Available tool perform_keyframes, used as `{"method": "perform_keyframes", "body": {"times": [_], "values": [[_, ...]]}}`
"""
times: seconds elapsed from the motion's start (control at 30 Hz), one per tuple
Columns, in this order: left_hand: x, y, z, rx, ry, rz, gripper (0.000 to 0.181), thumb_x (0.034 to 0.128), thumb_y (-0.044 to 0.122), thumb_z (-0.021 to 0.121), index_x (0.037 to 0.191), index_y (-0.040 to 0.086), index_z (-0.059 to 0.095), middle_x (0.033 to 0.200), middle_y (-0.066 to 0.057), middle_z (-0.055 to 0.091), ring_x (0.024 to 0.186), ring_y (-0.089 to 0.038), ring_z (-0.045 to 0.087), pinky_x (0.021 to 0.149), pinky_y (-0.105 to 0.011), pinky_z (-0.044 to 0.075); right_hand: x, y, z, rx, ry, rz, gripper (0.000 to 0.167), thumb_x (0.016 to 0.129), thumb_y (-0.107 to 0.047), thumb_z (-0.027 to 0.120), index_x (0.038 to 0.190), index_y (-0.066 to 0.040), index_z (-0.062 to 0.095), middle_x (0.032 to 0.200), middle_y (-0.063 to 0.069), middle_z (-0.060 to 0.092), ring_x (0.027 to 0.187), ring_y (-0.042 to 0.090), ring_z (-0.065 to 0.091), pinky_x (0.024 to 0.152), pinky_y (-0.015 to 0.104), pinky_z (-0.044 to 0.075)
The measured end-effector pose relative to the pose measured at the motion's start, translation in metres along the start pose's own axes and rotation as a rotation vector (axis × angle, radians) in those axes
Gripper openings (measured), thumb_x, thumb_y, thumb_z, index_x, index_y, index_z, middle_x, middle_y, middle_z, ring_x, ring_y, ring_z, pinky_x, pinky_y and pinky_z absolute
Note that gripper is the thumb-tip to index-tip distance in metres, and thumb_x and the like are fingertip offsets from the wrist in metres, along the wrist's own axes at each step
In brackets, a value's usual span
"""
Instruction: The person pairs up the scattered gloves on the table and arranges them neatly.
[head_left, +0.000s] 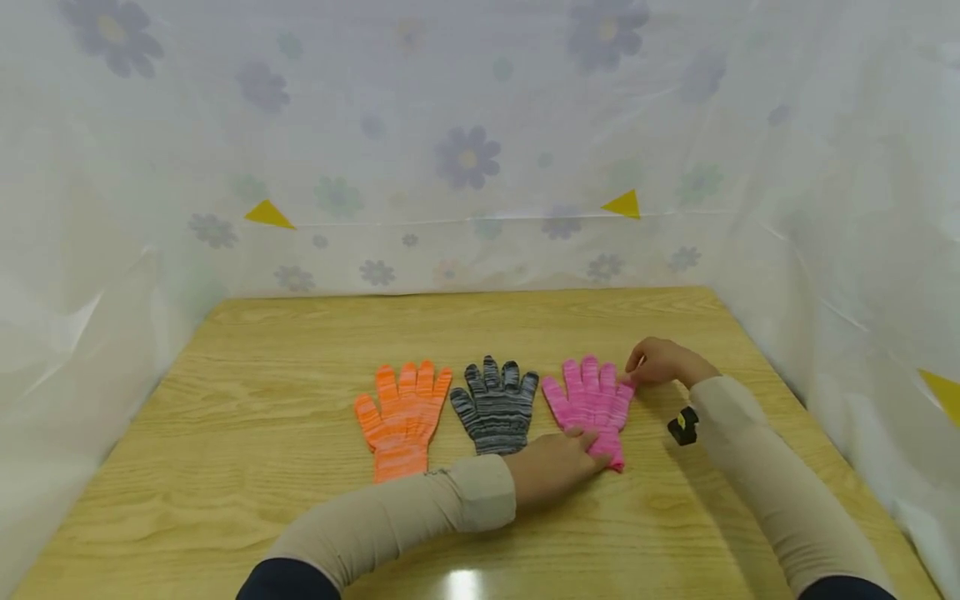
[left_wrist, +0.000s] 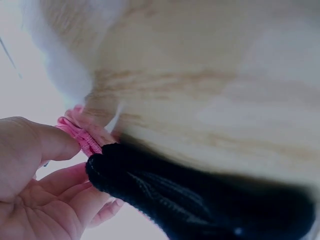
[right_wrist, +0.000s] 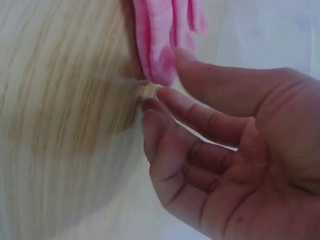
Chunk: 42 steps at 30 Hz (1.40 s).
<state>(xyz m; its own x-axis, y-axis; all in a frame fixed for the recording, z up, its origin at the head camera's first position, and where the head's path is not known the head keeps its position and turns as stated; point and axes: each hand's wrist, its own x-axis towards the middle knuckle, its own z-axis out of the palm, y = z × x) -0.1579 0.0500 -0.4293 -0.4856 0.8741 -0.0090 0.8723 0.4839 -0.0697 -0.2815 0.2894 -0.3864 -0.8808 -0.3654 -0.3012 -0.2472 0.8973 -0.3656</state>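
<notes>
A pink striped knit glove (head_left: 596,400) lies flat on the wooden table, palm area between both hands. My left hand (head_left: 555,467) reaches over the near side and pinches the glove's cuff (left_wrist: 86,137) with the thumb; part of its grip is hidden. At the glove's outer finger, my right hand (head_left: 660,360) has curled fingers, and thumb and index finger pinch the tip of that glove finger (right_wrist: 159,55). A grey-black striped glove (head_left: 497,408) lies to the left, its cuff partly behind the left hand. Farther left lies an orange glove (head_left: 401,421), its cuff edge near the left sleeve.
The wooden table (head_left: 225,400) is enclosed by pale flowered sheeting (head_left: 405,125) at the back and sides. Yellow triangles (head_left: 622,204) are stuck on the sheeting. A small black device (head_left: 683,426) sits at the right wrist.
</notes>
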Motion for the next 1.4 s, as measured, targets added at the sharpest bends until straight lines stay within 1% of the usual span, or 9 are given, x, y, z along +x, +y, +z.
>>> {"method": "perform_keyframes", "body": {"times": [0.13,0.27,0.47,0.63,0.8,0.97,1.1,1.23,1.4], "values": [[-0.001,-0.001,0.001,-0.003,0.007,0.002,0.037,0.0994,0.020,0.047,0.136,0.025,0.052,0.139,-0.007,0.051,0.127,-0.023,0.049,0.096,-0.030,0.050,0.001,0.005,0.002,0.085,-0.048,-0.021,0.018,0.089,-0.015,0.065,0.091,0.003,0.068,0.087,0.009,0.066,0.076,0.016,0.054,0.069,0.031,0.048],[-0.001,-0.001,0.002,0.010,0.047,0.022,0.034,0.0980,0.018,0.049,0.131,0.024,0.055,0.131,-0.006,0.054,0.120,-0.021,0.054,0.088,-0.027,0.053,0.002,0.009,0.005,0.121,-0.014,-0.035,0.014,0.088,-0.011,0.066,0.083,0.002,0.068,0.077,0.003,0.064,0.070,0.012,0.051,0.066,0.026,0.044],[0.000,-0.001,0.003,0.033,0.041,0.026,0.037,0.0982,0.018,0.050,0.134,0.027,0.054,0.134,-0.007,0.054,0.120,-0.022,0.055,0.087,-0.027,0.054,0.004,0.013,0.009,0.052,0.135,-0.012,0.016,0.084,-0.017,0.072,0.077,-0.002,0.070,0.074,0.004,0.065,0.072,0.016,0.055,0.070,0.034,0.048],[0.000,0.000,0.000,0.096,0.053,0.046,0.040,0.0956,0.017,0.054,0.134,0.027,0.054,0.119,-0.003,0.056,0.105,-0.015,0.057,0.078,-0.020,0.054,0.005,0.011,0.014,0.050,0.150,0.007,0.016,0.085,-0.018,0.073,0.077,-0.004,0.069,0.075,0.004,0.065,0.073,0.018,0.056,0.072,0.037,0.048],[-0.001,0.000,-0.003,0.141,0.041,0.045,0.046,0.0963,0.018,0.053,0.141,0.028,0.049,0.119,-0.002,0.054,0.103,-0.014,0.055,0.083,-0.019,0.052,0.005,0.008,0.016,0.032,0.150,0.000,0.014,0.085,-0.016,0.071,0.078,-0.005,0.069,0.074,0.003,0.065,0.070,0.017,0.055,0.068,0.036,0.048],[0.000,0.002,0.003,0.122,0.045,0.032,0.047,0.0972,0.019,0.052,0.143,0.029,0.046,0.123,-0.004,0.053,0.107,-0.016,0.054,0.081,-0.020,0.053,0.004,0.007,0.021,0.006,0.177,-0.005,0.013,0.085,-0.014,0.071,0.077,-0.005,0.067,0.073,0.003,0.064,0.069,0.018,0.056,0.069,0.039,0.049],[0.000,0.003,0.004,0.109,0.047,0.032,0.049,0.0956,0.017,0.055,0.142,0.029,0.047,0.122,-0.003,0.053,0.105,-0.015,0.054,0.078,-0.019,0.053,0.001,0.005,0.023,-0.001,0.201,-0.001,0.013,0.085,-0.013,0.071,0.077,-0.005,0.065,0.073,0.004,0.063,0.067,0.019,0.055,0.064,0.036,0.047],[0.001,0.000,0.000,0.075,0.006,0.023,0.049,0.0964,0.019,0.054,0.143,0.031,0.046,0.122,-0.001,0.053,0.105,-0.013,0.053,0.079,-0.020,0.052,-0.001,0.002,0.024,-0.019,0.212,-0.011,0.012,0.086,-0.012,0.070,0.080,-0.004,0.064,0.076,0.007,0.064,0.068,0.019,0.056,0.061,0.034,0.047],[0.004,-0.011,-0.005,-0.010,-0.029,0.042,0.042,0.0991,0.020,0.049,0.140,0.032,0.050,0.125,0.000,0.053,0.108,-0.013,0.053,0.082,-0.021,0.052,-0.009,-0.013,0.025,-0.072,0.262,-0.061,0.011,0.088,-0.011,0.066,0.089,0.000,0.064,0.083,0.012,0.065,0.074,0.026,0.060,0.066,0.042,0.052]]}}
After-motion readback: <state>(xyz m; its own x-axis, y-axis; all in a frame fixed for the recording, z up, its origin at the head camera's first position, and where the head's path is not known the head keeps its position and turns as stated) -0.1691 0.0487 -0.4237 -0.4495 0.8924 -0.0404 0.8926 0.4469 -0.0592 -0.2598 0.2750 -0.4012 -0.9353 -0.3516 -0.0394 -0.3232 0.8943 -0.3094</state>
